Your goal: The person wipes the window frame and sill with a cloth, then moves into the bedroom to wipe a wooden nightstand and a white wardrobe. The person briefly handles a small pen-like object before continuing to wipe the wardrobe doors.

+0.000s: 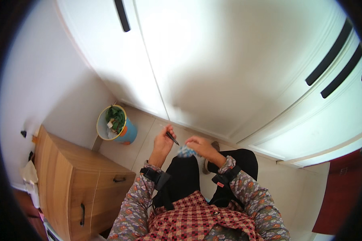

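Note:
My left hand [164, 142] is closed around a slim dark pen-like tool [172, 138], its tip pointing down to the right. Just right of that tip, my right hand [201, 147] holds a blue-and-white patterned cloth-like piece [186, 151], blurred, above my knee. The tool's tip and the piece are close together; whether they touch I cannot tell. Both wrists wear black straps over floral sleeves.
A blue bin [129, 132] with a yellow rim and green leaves inside stands at the wall corner. A wooden cabinet [87, 165] is at the lower left. White wardrobe doors [199, 75] with black handles rise in front. A dark red panel [339, 192] stands at the right.

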Demonstrator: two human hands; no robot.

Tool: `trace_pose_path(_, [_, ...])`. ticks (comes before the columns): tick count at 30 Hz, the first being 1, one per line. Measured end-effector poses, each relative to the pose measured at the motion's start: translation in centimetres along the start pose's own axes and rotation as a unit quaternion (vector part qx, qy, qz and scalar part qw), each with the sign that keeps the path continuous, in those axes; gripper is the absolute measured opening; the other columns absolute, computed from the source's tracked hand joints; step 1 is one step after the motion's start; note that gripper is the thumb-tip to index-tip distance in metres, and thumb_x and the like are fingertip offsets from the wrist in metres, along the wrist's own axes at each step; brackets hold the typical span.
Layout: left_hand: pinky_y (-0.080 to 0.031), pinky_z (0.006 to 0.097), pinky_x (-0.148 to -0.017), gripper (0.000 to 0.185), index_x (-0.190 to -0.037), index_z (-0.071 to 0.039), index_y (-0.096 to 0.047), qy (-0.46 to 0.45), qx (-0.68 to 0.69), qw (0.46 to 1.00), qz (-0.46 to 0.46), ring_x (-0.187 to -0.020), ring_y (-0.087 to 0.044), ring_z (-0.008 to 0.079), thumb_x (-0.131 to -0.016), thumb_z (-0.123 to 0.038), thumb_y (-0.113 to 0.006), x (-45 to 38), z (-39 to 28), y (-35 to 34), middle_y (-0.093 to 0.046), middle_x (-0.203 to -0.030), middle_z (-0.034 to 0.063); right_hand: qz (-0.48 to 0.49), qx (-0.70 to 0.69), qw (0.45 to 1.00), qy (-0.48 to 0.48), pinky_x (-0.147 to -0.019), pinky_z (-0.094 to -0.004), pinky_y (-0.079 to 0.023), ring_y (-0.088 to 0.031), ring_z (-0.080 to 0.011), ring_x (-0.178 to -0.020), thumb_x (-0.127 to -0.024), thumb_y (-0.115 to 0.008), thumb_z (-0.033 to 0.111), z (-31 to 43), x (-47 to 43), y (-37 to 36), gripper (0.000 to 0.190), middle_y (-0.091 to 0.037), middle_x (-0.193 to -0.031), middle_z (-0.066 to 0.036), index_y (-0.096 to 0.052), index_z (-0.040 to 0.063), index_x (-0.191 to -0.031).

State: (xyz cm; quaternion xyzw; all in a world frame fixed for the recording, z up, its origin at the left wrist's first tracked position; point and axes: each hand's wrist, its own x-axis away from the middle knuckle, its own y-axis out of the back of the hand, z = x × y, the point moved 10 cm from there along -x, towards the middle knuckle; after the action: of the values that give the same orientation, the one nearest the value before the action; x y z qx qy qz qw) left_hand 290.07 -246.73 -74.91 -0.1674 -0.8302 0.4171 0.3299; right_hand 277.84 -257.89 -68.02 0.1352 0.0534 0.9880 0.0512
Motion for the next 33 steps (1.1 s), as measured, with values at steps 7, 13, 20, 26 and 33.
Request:
trace_pose_path(7, [-0.041, 0.0225, -0.060, 0.029, -0.113, -0.005, -0.060, -0.013, -0.302, 0.927, 0.220, -0.070, -0.051, 0.0082, -0.106, -0.029, -0.046, 0.7, -1.4, -5.1, -0.056, -0.080, -0.0003, 0.143, 0.083, 0.985, 0.056, -0.074, -0.0346, -0.049, -0.062, -0.0216, -0.078, -0.093, -0.058, 0.040, -0.5, 1.8, -1.6, 0.043, -0.069, -0.085, -0.013, -0.070, -0.001, -0.102])
trace_pose_path(13, [-0.050, 0.0275, -0.068, 0.045, -0.122, -0.007, -0.060, 0.171, -0.461, 0.771, 0.405, -0.085, -0.063, 0.0147, -0.095, -0.044, -0.057, 14.1, 4.7, 7.5, -0.065, -0.102, 0.0060, 0.099, 0.116, 0.987, 0.058, -0.074, -0.0366, -0.049, -0.062, -0.0239, -0.077, -0.091, -0.058, 0.042, -1.6, 3.6, 1.2, 0.045, -0.068, -0.084, -0.013, -0.069, -0.001, -0.101])
trace_pose_path(20, [-0.050, 0.0278, -0.068, 0.043, -0.120, -0.007, -0.060, 0.256, -0.625, 0.699, 0.236, -0.084, -0.063, 0.0150, -0.094, -0.042, -0.058, 7.2, 12.1, 4.7, -0.065, -0.100, 0.0059, 0.065, 0.023, 0.997, -0.017, -0.053, -0.0287, -0.043, -0.056, -0.0137, -0.061, -0.092, -0.058, 0.041, -1.3, 7.7, 4.7, 0.040, -0.060, -0.074, -0.004, -0.070, 0.003, -0.094])
trace_pose_path(26, [-0.050, 0.0280, -0.068, 0.041, -0.118, -0.007, -0.060, 0.250, -0.640, 0.670, 0.280, -0.083, -0.063, 0.0152, -0.094, -0.041, -0.058, 6.9, 13.5, -0.7, -0.065, -0.099, 0.0057, -0.016, -0.043, 0.999, 0.008, -0.045, -0.0296, -0.038, -0.050, -0.0132, -0.054, -0.088, -0.063, 0.042, -1.8, 6.8, 5.8, 0.039, -0.056, -0.068, -0.002, -0.070, 0.003, -0.086])
trace_pose_path(33, [-0.050, 0.0283, -0.069, 0.039, -0.116, -0.007, -0.061, 0.256, -0.649, 0.651, 0.299, -0.083, -0.062, 0.0155, -0.093, -0.039, -0.058, 7.5, 14.0, -1.0, -0.065, -0.098, 0.0055, 0.009, -0.021, 0.999, -0.033, -0.079, -0.0287, -0.049, -0.060, -0.0125, -0.090, -0.091, -0.064, 0.042, -5.1, 5.6, 5.5, 0.045, -0.067, -0.096, -0.004, -0.071, 0.001, -0.108])
